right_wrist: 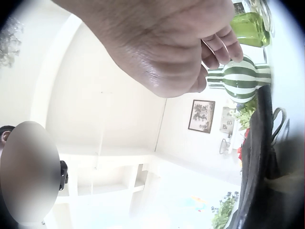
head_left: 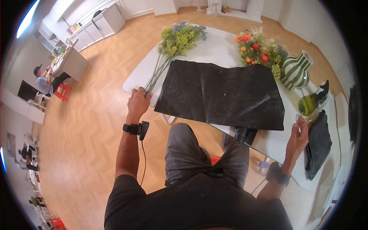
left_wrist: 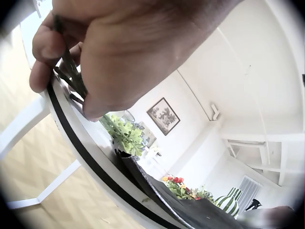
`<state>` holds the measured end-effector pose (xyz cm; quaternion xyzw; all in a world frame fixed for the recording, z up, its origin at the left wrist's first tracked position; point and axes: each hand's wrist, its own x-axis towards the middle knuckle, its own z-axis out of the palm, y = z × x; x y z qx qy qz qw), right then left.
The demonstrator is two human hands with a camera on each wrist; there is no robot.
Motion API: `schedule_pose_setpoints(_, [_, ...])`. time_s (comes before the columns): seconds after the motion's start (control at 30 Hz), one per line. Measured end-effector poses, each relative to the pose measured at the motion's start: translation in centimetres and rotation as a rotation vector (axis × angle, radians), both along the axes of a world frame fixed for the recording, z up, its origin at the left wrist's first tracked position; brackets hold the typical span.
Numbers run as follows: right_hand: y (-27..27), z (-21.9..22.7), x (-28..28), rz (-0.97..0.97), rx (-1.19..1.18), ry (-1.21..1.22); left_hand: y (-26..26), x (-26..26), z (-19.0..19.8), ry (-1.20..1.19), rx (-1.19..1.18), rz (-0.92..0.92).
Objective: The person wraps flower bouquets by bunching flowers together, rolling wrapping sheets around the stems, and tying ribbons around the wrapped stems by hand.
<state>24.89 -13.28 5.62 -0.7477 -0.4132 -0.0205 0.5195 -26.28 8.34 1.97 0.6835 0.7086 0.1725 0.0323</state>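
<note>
At the table's left edge, my left hand (head_left: 138, 102) grips the long green stems (left_wrist: 71, 76) of a bunch of leafy, blue-tipped flowers (head_left: 180, 40). The flower heads lie toward the far side of the table. A creased black sheet (head_left: 226, 96) spreads over the middle and overhangs the near edge. Over the right side, my right hand (head_left: 298, 138) has its fingers loosely bent, with nothing visible in its grasp. Nearest to it are a green spray bottle (head_left: 308, 104) with a black head and a folded black sheet (head_left: 319, 143).
A green-and-white striped vase (head_left: 297, 71) lies tilted at the right, beside a bunch of red, orange and white flowers (head_left: 255, 50). Below the white table (head_left: 143, 73) are its legs and my knees. A person (head_left: 44, 82) sits at another table far left.
</note>
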Motion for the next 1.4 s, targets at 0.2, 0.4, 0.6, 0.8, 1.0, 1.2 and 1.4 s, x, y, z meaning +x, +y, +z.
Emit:
schedule_pose_setpoints(0.2, [-0.9, 2.3, -2.9, 0.045, 0.006, -0.04, 0.1, 1.5, 2.0, 0.072, -0.072, 0.071])
schedule_pose_setpoints(0.4, [-0.8, 2.4, -4.7, 0.162, -0.007, 0.028, 3.1, -0.7, 2.3, 0.18, -0.238, -0.009])
schedule_pose_setpoints(0.6, [-0.4, 2.2, -6.8, 0.291, -0.024, 0.122, 3.0, -0.5, 1.1, 0.161, -0.111, -0.059])
schedule_pose_setpoints(0.8, [2.5, 4.0, -10.8, 0.8, -0.133, 0.389, 2.1, 0.5, 1.0, -0.228, 0.144, -0.173])
schedule_pose_setpoints(1.0, [10.9, 5.6, -16.6, 1.185, -0.226, 0.295, -1.7, 7.5, 3.8, -0.482, 0.279, -0.246])
schedule_pose_setpoints(1.2, [21.1, 8.0, -21.2, 1.189, -0.282, 0.705, -2.8, 15.4, 2.6, -0.81, 0.387, -0.457])
schedule_pose_setpoints(1.4, [25.0, 10.0, -21.5, 0.92, 0.096, 0.989, -0.8, 16.6, 3.5, -1.017, 0.038, -0.757])
